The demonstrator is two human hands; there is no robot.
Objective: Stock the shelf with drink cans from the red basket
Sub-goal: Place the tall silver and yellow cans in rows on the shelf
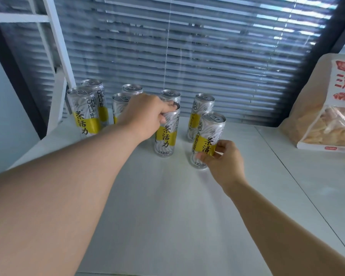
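Note:
Several slim silver cans with yellow labels stand upright on the white shelf (167,206). My left hand (141,118) grips the top of a middle front can (166,136) from above. My right hand (223,164) holds the lower side of the front right can (209,134), fingers wrapped around its label. Two cans (84,112) stand at the far left, two more behind my left hand (130,90), one (170,96) behind the gripped can, and another (201,114) at the back right. The red basket is out of view.
A large snack bag (327,108) leans at the right on the adjoining shelf panel. Window blinds (207,56) run behind the cans. A white shelf upright (58,48) rises at the back left. The front half of the shelf surface is bare.

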